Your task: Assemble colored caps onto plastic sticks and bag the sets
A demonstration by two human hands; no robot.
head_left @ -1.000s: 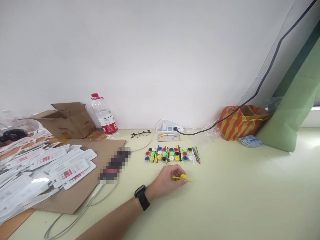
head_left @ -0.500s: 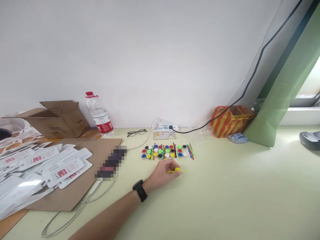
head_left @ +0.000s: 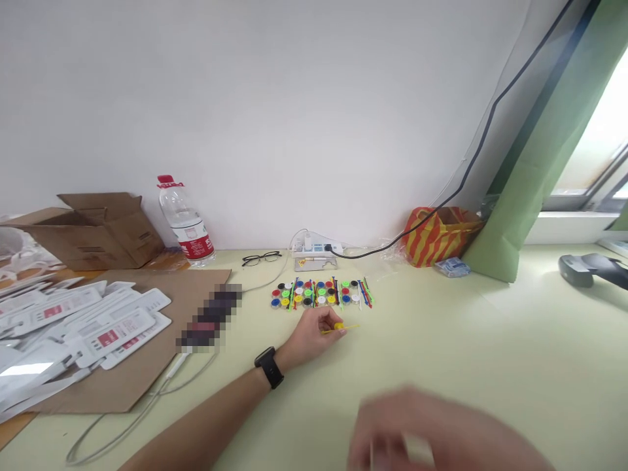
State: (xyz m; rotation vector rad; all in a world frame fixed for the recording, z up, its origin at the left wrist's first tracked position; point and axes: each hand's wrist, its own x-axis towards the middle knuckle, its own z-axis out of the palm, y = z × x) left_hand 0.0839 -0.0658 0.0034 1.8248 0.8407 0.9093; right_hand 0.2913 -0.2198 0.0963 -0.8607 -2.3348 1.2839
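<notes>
My left hand (head_left: pixel 307 335), with a black watch on its wrist, rests near the table's middle. Its fingers pinch a thin yellow stick-like piece with a small round yellow part (head_left: pixel 338 326) on it. Just beyond lie rows of small round pieces (head_left: pixel 322 299) in blue, red, yellow, green, black and white. Between the rows are thin coloured strips (head_left: pixel 367 293). My right hand (head_left: pixel 422 422) is low in the view at the right of centre, smeared by motion. Its fingers look curled, but whether they hold anything cannot be made out.
At the left, white packets (head_left: pixel 118 333) lie on a cardboard sheet (head_left: pixel 122 383) near an open box (head_left: pixel 115 235). A large bottle (head_left: pixel 191 229), glasses (head_left: pixel 261 258) and a power strip (head_left: pixel 316 248) stand or lie along the wall. A striped bag (head_left: pixel 434 235) and a dark device (head_left: pixel 589 269) are rightward.
My right hand has come into view from the bottom right. The left hand still pinches the yellow piece. The whole scene has shifted slightly left in view.
</notes>
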